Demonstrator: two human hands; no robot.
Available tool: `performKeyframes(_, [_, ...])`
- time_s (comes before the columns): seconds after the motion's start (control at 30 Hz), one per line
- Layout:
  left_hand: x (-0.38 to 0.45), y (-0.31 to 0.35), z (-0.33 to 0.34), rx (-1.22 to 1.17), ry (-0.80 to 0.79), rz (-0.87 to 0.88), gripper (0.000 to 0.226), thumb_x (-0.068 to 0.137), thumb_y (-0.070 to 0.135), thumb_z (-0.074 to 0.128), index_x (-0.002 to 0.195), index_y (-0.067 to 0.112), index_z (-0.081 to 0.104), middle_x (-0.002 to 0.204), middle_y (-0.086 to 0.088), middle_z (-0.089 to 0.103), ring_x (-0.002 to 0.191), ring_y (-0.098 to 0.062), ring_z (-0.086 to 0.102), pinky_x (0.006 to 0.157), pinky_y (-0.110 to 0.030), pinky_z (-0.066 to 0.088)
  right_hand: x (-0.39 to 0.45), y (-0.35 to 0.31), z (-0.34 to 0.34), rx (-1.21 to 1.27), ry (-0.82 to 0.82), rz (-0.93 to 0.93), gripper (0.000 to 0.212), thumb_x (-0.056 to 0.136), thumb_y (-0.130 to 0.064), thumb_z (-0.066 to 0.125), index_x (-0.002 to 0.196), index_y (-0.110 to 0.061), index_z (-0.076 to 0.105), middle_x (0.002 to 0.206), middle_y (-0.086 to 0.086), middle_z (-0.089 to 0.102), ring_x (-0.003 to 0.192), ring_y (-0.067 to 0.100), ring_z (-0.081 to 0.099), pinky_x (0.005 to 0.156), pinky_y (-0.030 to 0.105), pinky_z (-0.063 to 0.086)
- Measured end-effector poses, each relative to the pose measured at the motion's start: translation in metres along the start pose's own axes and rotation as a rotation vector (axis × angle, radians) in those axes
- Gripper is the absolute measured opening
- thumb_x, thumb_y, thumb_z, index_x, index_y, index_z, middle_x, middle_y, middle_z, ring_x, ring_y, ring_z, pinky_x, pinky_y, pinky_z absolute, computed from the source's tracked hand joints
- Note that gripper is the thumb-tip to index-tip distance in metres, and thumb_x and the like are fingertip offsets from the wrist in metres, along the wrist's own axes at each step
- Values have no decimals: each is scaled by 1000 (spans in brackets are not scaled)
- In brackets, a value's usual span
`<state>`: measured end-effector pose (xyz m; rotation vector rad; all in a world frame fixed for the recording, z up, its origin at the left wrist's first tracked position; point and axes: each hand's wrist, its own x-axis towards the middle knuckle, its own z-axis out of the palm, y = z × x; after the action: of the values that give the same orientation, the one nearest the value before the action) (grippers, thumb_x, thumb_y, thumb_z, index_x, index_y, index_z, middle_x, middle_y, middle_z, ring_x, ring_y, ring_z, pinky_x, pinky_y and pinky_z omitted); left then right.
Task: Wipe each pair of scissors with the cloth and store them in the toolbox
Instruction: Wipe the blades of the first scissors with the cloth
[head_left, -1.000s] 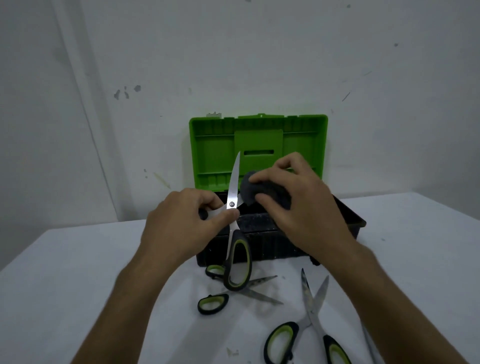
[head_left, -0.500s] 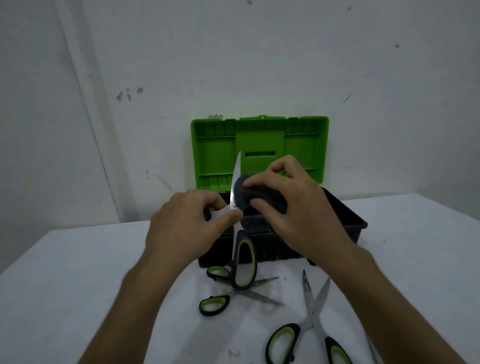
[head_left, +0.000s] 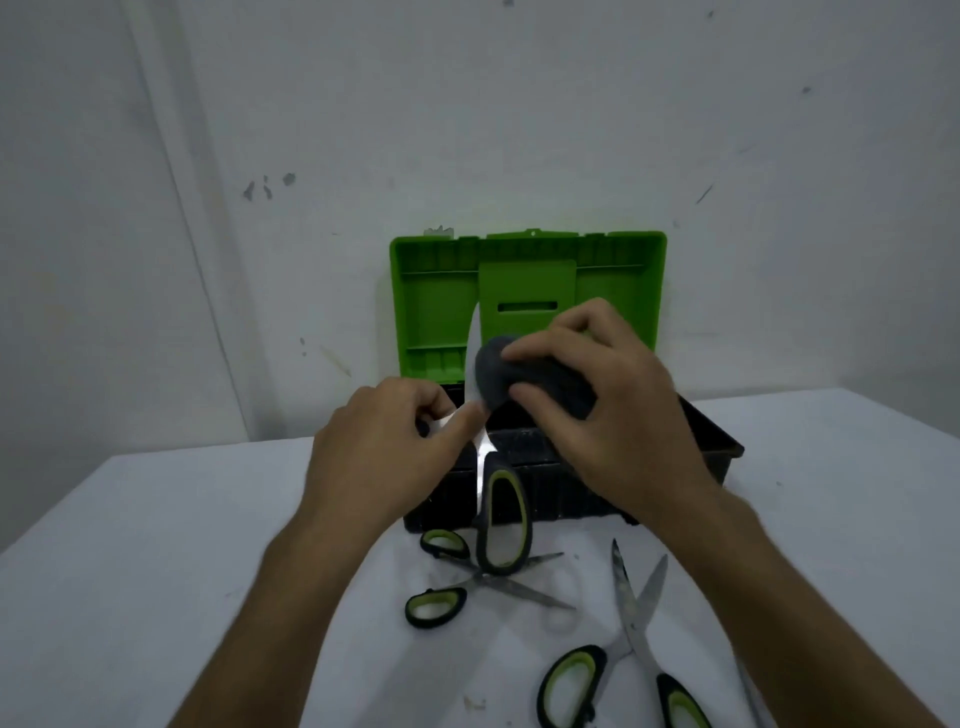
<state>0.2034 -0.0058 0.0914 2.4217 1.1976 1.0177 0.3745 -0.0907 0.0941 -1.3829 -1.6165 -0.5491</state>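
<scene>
My left hand (head_left: 387, 457) pinches an opened pair of scissors (head_left: 501, 525) near the pivot, one blade pointing up, its black-and-green handle hanging down. My right hand (head_left: 608, 410) presses a dark grey cloth (head_left: 493, 376) against the upright blade. Both hands hover over the front of the toolbox (head_left: 717, 441), a black tub with its green lid (head_left: 431, 312) standing open against the wall. A second pair of scissors (head_left: 483, 587) lies open on the table just in front of the box. A third pair of scissors (head_left: 631, 639) lies open nearer to me on the right.
The white table (head_left: 156, 545) stands against a grey wall, which rises right behind the toolbox lid. A thin metal blade (head_left: 748, 691) shows at the lower right beside my right forearm.
The cloth in my right hand has slid upward along the upright blade. My left hand keeps its grip on the scissors; the pairs on the table have not moved.
</scene>
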Motion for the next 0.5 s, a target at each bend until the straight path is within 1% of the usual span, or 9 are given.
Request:
performKeyframes(0.03, [-1,1,-1,14,12,6,44,80,68,47,65,30,62,60,7,64,59,-9,60,51,-27,43,-1,-1,5,2,-15,-16,26,87,-23,72,113,-20,68,105,-5,48,90,10,54,72,26,52])
performKeyframes(0.1, [-1,2,-3,45,32,12,45,81,68,47,63,29,60,57,7,62,57,-9,59,50,-26,40,-1,6,9,-7,19,10,25,88,-23,70,113,-20,68,105,-5,48,91,11,54,73,27,52])
performKeyframes(0.17, [0,0,-2,9,18,12,47,80,68,47,62,27,61,57,7,63,58,-9,59,52,-28,45,1,20,6,-42,87,90,25,89,-23,70,114,-21,67,106,-2,50,92,11,53,77,25,51])
performKeyframes(0.23, [1,0,1,-61,-15,11,46,80,68,49,63,27,62,60,8,66,61,-9,62,60,-33,53,2,30,-1,-66,149,151,26,88,-21,71,114,-20,68,107,-2,52,93,10,53,79,18,48])
performKeyframes(0.3, [2,0,3,-134,-34,7,42,83,64,52,66,28,64,64,10,68,65,-9,65,67,-39,57,3,33,-9,-57,182,152,26,88,-20,72,113,-19,69,106,-2,53,93,8,52,78,12,44])
performKeyframes(0.37, [3,-1,4,-165,-36,12,38,84,61,53,68,29,64,66,10,68,67,-10,66,69,-42,57,5,26,-12,-28,154,88,26,87,-19,72,113,-18,70,105,-2,51,92,8,51,77,9,42])
performKeyframes(0.4, [3,-1,3,-161,-38,19,36,84,60,53,69,29,64,66,9,68,67,-11,65,69,-42,57,5,21,-12,-10,110,41,26,87,-19,73,112,-18,70,104,-3,50,92,9,51,77,9,41])
performKeyframes(0.47, [1,0,1,-159,-30,35,35,83,58,54,69,28,64,65,8,67,65,-12,64,66,-40,57,4,13,-6,19,1,-41,26,86,-21,74,111,-20,71,105,-4,49,92,10,53,77,12,44])
performKeyframes(0.5, [0,2,-2,-146,-14,47,35,83,58,54,69,28,64,63,8,66,63,-11,64,63,-38,56,3,11,-3,27,-23,-65,25,85,-22,74,110,-21,72,105,-4,49,92,11,54,75,16,47])
